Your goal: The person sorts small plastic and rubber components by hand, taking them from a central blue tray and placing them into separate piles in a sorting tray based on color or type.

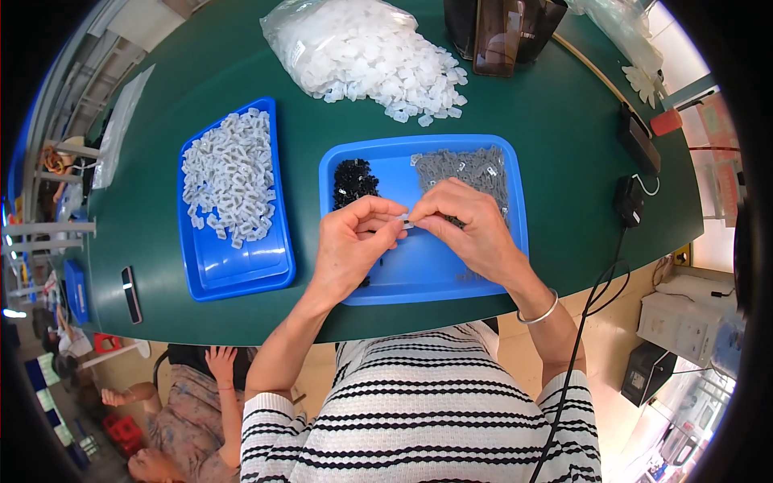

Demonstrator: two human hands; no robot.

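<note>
My left hand (348, 245) and my right hand (477, 229) meet over a blue tray (411, 274). A small whitish plastic piece (407, 224) is pinched in the left fingertips. The right thumb and forefinger close at the same piece; whether a smaller part sits between them is too small to see. Inside the tray, tiny black parts (352, 179) are heaped at the left and small grey parts (460, 167) at the right, partly hidden by my hands. A second blue tray (233, 276) on the left holds a pile of pale grey-white plastic pieces (229, 173).
An open clear bag spills white plastic pieces (362, 60) at the table's far side. Beside it stands a dark bag (541, 32). A phone (131, 295) lies left. Black adapters (629, 200) and a hanging cable (573, 362) are right. Another person (189, 402) sits lower left.
</note>
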